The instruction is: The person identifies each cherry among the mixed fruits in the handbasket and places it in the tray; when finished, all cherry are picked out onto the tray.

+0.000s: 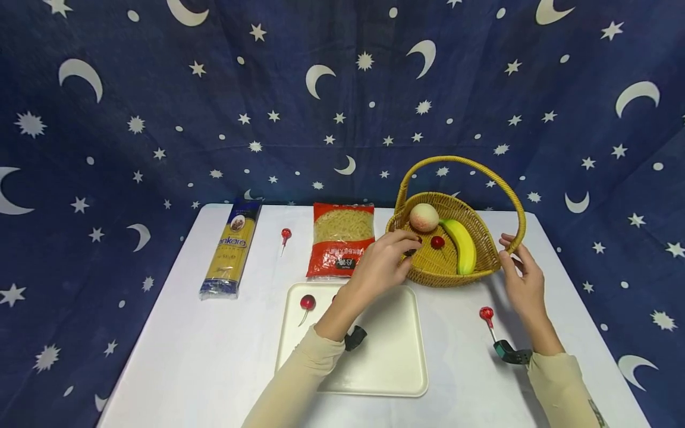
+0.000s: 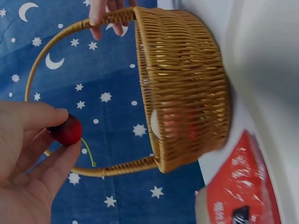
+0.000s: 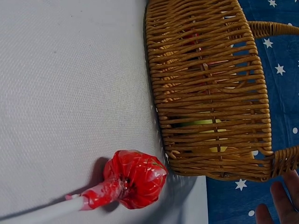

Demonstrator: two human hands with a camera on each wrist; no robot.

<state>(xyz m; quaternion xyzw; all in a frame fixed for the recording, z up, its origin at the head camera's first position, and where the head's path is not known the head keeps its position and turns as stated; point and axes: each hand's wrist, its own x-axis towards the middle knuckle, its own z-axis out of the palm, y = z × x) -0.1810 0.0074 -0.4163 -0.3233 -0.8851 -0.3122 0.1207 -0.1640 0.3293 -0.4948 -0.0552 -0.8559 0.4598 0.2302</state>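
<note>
Near: cream square plastic tray [image 1: 396, 362] bearing one red cherry with stem [image 1: 307, 302] at its left corner; red foil-wrapped lollipop [image 1: 486, 314] on the white table [image 1: 203, 356], right of the tray. Middle: left hand [image 1: 381, 264] pinching a small red cherry [image 2: 65, 131] between thumb and fingers, poised at the left rim of the woven yellow wicker basket [image 1: 444, 270], the basket lying just right and far of that hand. Right hand [image 1: 521, 279], fingers relaxed, touching the basket handle's right base. Far: peach [image 1: 424, 217], banana [image 1: 463, 245] and another cherry [image 1: 437, 242] inside the basket.

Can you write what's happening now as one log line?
left hand: pinches small red cherry | right hand: steadies woven wicker basket handle | basket: peach, banana
</note>
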